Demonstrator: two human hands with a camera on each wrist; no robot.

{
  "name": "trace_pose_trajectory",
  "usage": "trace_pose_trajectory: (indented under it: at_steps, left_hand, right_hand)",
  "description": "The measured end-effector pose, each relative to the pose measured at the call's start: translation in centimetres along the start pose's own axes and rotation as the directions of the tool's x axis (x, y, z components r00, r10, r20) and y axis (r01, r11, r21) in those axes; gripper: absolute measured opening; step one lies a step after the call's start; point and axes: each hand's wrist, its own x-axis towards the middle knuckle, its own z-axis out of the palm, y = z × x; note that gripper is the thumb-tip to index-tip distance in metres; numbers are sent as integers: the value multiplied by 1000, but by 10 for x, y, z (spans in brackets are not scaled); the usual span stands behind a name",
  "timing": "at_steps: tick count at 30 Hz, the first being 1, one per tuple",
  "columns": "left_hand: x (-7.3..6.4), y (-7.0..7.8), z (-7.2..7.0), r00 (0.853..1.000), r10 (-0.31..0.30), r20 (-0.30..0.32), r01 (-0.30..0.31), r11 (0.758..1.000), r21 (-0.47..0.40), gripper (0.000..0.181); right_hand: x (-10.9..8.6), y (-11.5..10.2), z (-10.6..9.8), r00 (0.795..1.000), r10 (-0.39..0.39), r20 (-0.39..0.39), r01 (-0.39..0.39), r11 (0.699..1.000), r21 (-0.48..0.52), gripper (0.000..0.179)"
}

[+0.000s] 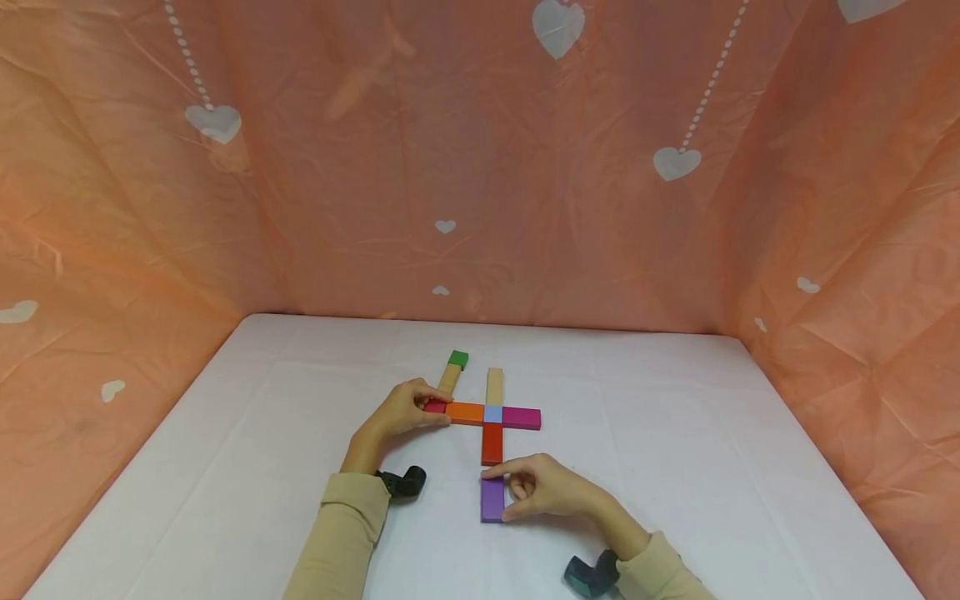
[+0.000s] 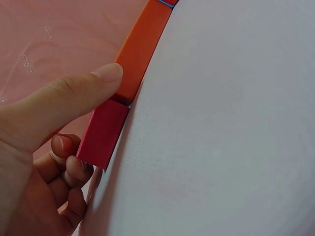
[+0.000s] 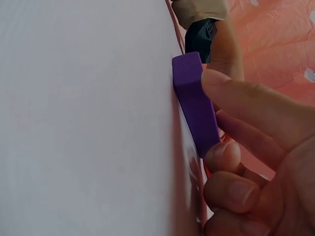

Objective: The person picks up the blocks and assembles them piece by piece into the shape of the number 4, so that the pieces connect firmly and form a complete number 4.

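Observation:
My right hand (image 1: pixel 551 487) grips a purple block (image 1: pixel 492 502), its index finger at the far end and its thumb at the near right corner. Just beyond lies a red-orange block (image 1: pixel 492 446), with a small gap between the two. At the left end of the flat row my left hand (image 1: pixel 405 410) holds a short crimson block (image 2: pixel 102 133). In the left wrist view its thumb lies by the joint with the orange block (image 1: pixel 466 413), while curled fingers show behind the crimson one. A light blue block (image 1: pixel 492 413) sits where the row and column cross.
A magenta block (image 1: pixel 521 418) extends right from the crossing, and a plain wooden block (image 1: pixel 495 386) extends away from it. Beyond the left hand, another wooden block (image 1: pixel 450 378) lies slanted with a green block (image 1: pixel 459 358) at its far end. Orange cloth walls (image 1: pixel 480 167) border the white table (image 1: pixel 637 417).

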Motion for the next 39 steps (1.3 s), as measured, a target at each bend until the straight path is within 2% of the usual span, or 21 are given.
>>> trace_pose_trajectory:
  at_steps: [18, 30, 39]
  left_hand:
    - [2, -3, 2, 1000, -19, -2, 19, 1000, -14, 30]
    - [3, -6, 3, 1000, 24, -14, -24, 1000, -3, 31]
    - [3, -5, 2, 1000, 11, -8, -11, 1000, -6, 31]
  right_hand:
    - [1, 0, -2, 1000, -8, -11, 8, 1000, -3, 46]
    - [2, 1, -2, 999, -20, -26, 19, 1000, -25, 46]
    - [3, 3, -1, 1000, -9, -27, 9, 1000, -28, 47]
